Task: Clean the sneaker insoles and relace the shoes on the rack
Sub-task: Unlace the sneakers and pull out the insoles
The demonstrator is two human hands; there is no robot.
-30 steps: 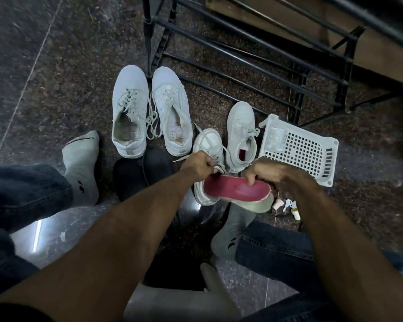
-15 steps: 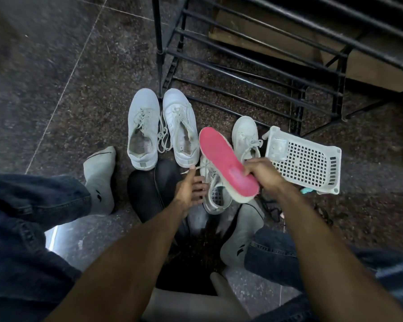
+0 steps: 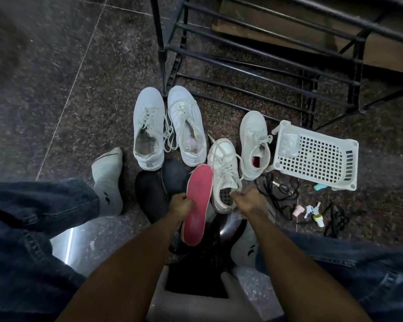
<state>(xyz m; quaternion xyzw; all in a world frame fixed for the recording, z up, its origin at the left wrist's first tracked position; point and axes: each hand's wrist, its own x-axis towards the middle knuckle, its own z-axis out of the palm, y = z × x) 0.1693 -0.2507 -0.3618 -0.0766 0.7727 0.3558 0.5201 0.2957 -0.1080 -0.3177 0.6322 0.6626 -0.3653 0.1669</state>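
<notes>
In the head view, a pink insole [image 3: 197, 205] is held by its edge in the left hand [image 3: 180, 203], whose fingers are curled round it; it hangs just above the floor at about 6 o'clock of the four white sneakers. The right hand [image 3: 248, 201] is closed on the heel rim of the small sneaker [image 3: 223, 173] from which the insole appears to have been taken, its perforated inner sole being exposed. Just beside it, at 2 o'clock, its partner [image 3: 254, 145] is seen with something red inside, probably an insole not yet removed. At 10 o'clock the larger pair [image 3: 170, 126] stands on the floor, laced loosely with ends trailing. The task is judged to be at an early stage: one insole is out, none can be said to be clean, relacing is left, and no shoe stands on the black rack [image 3: 254, 66] at 12 o'clock. A white basket [image 3: 316, 159] lies tipped at 3 o'clock with a clear wrapped item against its base; whether anything else is in it cannot be told. Small bottles [image 3: 312, 213] and black cords [image 3: 279, 191] are scattered on the floor at 4 o'clock.
</notes>
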